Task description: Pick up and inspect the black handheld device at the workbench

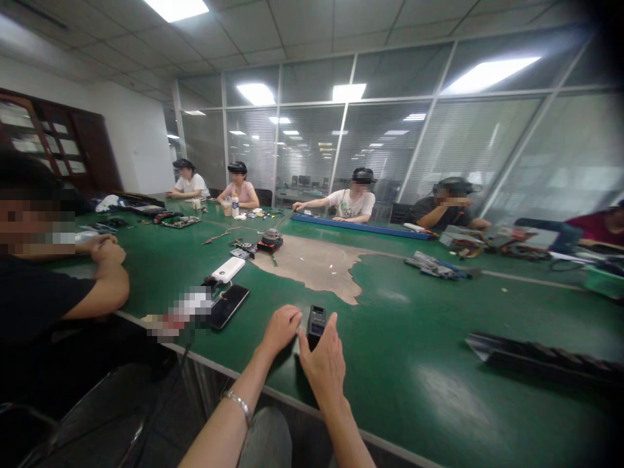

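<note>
A small black box-shaped device (317, 316) with a dark panel on its near face stands on the green table in front of me. My right hand (325, 364) has it between the thumb on its left side and the fingers on its right. Just left of the device, my left hand (281, 331) rests near the table with its fingers curled together. Something pale shows between the two hands, too small to name, and whether the left fingers hold it is unclear. A silver bracelet (237, 404) circles my left wrist.
Left lie a black phone (231, 307) and a white power bank (228, 270). A black finned part (541, 357) lies right; grey tools (433, 265) are farther back. A bare brown patch (316, 260) marks the tabletop. Several people sit around the table (390, 364).
</note>
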Available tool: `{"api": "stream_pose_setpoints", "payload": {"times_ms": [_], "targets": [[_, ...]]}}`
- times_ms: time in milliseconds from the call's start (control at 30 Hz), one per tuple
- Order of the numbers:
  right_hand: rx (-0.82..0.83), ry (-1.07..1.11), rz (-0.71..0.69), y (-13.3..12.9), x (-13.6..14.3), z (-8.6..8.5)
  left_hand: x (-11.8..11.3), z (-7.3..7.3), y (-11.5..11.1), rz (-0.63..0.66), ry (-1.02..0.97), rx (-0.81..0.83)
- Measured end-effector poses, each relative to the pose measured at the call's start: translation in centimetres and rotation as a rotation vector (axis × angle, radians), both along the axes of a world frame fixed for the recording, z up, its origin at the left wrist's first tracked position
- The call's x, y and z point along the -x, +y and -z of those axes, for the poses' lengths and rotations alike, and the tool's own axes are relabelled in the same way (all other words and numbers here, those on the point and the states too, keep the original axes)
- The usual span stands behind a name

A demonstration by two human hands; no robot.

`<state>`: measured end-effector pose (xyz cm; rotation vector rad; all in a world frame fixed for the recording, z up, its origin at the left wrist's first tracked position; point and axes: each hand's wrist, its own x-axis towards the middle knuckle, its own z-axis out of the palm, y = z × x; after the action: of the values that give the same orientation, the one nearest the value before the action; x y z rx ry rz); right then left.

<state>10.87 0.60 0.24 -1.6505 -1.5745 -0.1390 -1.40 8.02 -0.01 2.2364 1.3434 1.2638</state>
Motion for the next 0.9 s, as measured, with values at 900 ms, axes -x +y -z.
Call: {"api": "stream_pose_setpoints", "payload": {"times_ms": [900], "targets": [[-0.065, -0.012, -0.098, 0.9, -1.1, 2.2, -0.2, -0.5, -0.2, 0.002, 0.024, 0.004]]}}
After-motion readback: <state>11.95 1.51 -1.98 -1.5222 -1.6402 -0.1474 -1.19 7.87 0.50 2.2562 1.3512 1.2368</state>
